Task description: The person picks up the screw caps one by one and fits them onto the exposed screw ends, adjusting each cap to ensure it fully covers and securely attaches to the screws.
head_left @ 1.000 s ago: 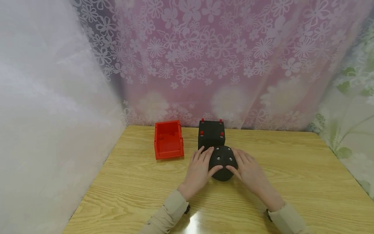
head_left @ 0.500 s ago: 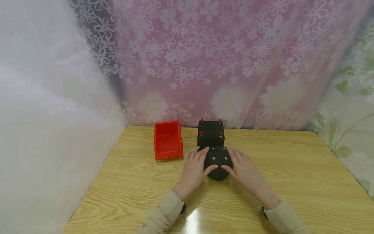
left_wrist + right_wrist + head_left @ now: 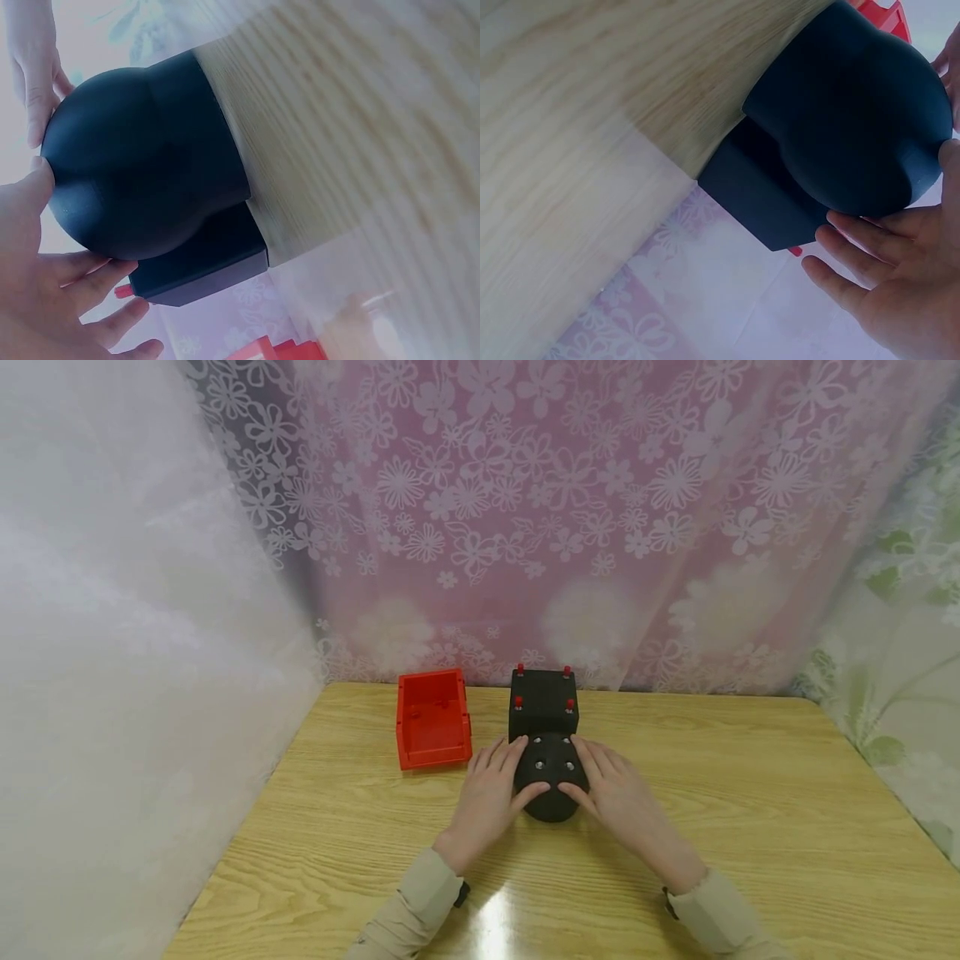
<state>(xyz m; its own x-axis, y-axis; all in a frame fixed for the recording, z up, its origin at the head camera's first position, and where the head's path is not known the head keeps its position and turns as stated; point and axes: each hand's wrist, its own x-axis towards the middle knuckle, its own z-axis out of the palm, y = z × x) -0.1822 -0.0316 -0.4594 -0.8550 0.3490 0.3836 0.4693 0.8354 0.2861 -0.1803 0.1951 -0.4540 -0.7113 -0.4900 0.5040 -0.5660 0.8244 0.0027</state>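
A black block with a bulging, rounded near end (image 3: 553,773) stands on the table, several shiny metal fittings on its top. My left hand (image 3: 486,793) holds its left side and my right hand (image 3: 618,795) its right; both thumbs lie across the near top, tips close together. In the left wrist view the rounded block (image 3: 142,157) sits between left thumb and fingers. The right wrist view has right fingertips along the underside of its curve (image 3: 862,127). Directly behind stands a black box (image 3: 543,697) with red-tipped posts at its top corners.
A red open-topped bin (image 3: 435,758) stands left of the black box, small red bits inside. The wood-grain table (image 3: 750,793) stretches to both sides. A pink flowered curtain (image 3: 480,543) hangs at the table's back edge, with pale cloth at left and right.
Both hands have moved left together with the rounded black block, which now sits squarely in front of the black box. The box and the red bin stay where they were.
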